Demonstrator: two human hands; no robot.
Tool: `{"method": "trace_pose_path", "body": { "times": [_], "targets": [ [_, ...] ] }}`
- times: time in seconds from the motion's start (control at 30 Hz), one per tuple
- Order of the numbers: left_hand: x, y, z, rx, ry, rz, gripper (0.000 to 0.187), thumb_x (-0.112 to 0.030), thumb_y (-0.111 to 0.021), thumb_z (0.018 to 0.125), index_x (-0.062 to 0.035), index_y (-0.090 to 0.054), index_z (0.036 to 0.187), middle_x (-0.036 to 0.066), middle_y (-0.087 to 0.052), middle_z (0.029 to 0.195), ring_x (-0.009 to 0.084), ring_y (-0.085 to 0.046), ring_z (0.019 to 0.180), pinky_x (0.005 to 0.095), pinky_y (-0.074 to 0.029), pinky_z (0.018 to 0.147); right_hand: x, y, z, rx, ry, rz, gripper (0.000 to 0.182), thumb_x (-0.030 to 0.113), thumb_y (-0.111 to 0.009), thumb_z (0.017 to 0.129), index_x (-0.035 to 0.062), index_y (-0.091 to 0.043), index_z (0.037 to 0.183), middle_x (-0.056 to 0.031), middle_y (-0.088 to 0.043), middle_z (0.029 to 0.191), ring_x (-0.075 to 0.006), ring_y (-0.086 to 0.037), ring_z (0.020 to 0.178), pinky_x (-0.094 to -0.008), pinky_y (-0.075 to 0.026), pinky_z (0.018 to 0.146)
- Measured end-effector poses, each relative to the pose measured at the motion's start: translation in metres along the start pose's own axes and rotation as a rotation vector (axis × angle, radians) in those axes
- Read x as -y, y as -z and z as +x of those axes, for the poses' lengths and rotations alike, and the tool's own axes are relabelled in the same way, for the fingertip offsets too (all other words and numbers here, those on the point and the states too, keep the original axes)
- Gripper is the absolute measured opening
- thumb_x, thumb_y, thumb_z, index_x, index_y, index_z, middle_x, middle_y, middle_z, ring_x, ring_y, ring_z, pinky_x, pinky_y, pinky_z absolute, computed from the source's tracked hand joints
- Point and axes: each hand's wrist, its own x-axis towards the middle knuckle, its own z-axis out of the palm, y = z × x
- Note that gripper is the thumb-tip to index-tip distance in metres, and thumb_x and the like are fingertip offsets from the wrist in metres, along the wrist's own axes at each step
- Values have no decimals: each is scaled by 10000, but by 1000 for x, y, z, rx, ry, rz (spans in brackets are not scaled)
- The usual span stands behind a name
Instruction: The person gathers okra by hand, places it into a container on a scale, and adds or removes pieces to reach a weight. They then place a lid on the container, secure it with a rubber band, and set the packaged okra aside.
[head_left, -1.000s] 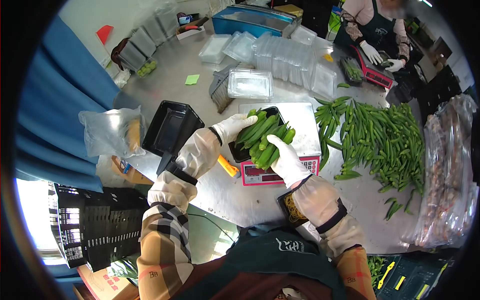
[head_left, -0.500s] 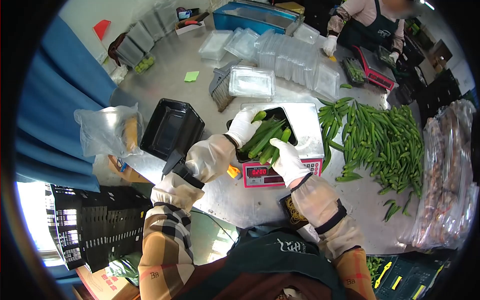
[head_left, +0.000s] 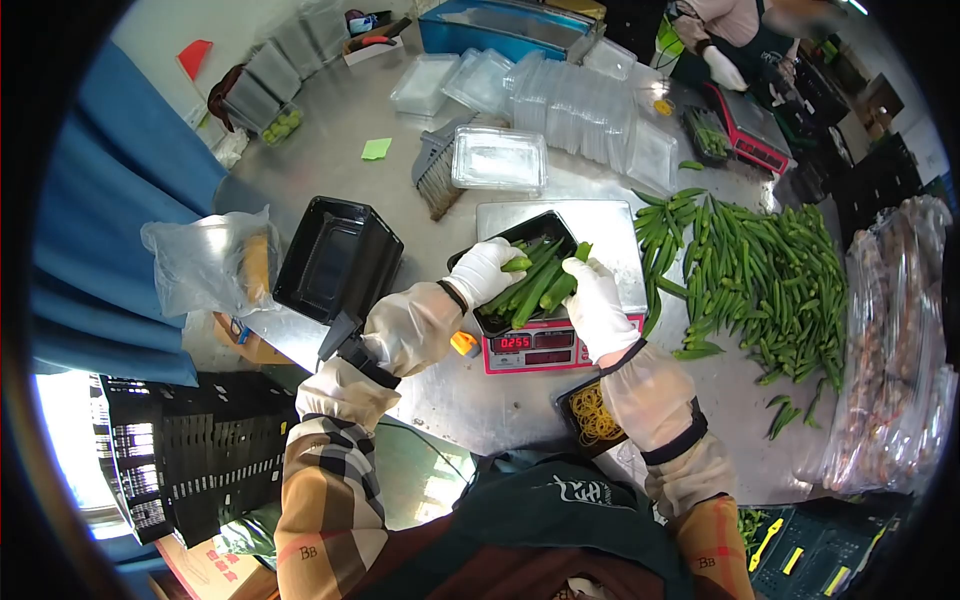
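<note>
A black tray (head_left: 548, 222) of green okra (head_left: 538, 285) rests on the pink-trimmed digital scale (head_left: 625, 262), whose display (head_left: 515, 343) reads 0.255. My left hand (head_left: 484, 273), in a white glove, is at the tray's left side with its fingers closed on an okra pod (head_left: 517, 264). On the right side, my gloved right hand (head_left: 597, 302) has its fingertips pressed round another okra pod (head_left: 560, 290). Parts of the tray's rim are hidden behind both hands. A large heap of loose okra (head_left: 760, 290) lies to the right of the scale.
Empty black trays (head_left: 335, 262) are stacked at left, beside a plastic bag (head_left: 210, 260). Clear lids (head_left: 575, 112) and a brush (head_left: 436, 175) lie behind the scale. Rubber bands (head_left: 595, 412) sit in front. A co-worker's gloved hand (head_left: 724, 70) is near another scale (head_left: 755, 150).
The display went from 0.200 to 0.255. My left hand moved slightly lower, and my right hand shifted a little up and right. The co-worker's gloved hand moved right.
</note>
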Motion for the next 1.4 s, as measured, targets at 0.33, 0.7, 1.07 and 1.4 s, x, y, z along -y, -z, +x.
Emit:
{"method": "trace_pose_path", "body": {
  "times": [0.33, 0.7, 1.07, 1.4],
  "targets": [
    [0, -6, 10, -45, -1, 146, 273, -105, -676, 797, -147, -713, 1064, 126, -611, 1033, 334, -614, 942, 384, -495, 850, -17, -5, -16, 48, 895, -1255, 570, 134, -626, 848, 2, -448, 1373, -237, -354, 1462, -419, -319, 1349, -446, -279, 1134],
    [4, -2, 16, -174, 49, 312, 299, -82, -691, 755, -183, -670, 1036, 110, -606, 990, 323, -632, 891, 397, -518, 789, -14, 13, -5, 188, 897, -1497, 433, 283, -648, 852, 82, -612, 1234, -163, -539, 1331, -402, -433, 1271, -456, -379, 1060],
    [-1, 8, 10, 3, 162, 246, 259, -247, -734, 774, -128, -676, 996, 116, -666, 976, 313, -642, 928, 383, -518, 823, -22, 17, -11, 112, 936, -1517, 446, 298, -650, 858, 80, -596, 1243, -154, -535, 1320, -413, -424, 1261, -461, -392, 1043],
    [-8, 2, 1, -59, -52, 116, 228, -111, -706, 740, -136, -671, 963, 125, -577, 995, 323, -615, 929, 372, -509, 817, -24, 29, -19, 138, 954, -1302, 433, 238, -680, 842, 72, -586, 1232, -149, -514, 1331, -411, -415, 1265, -464, -389, 1049]
  ]
}}
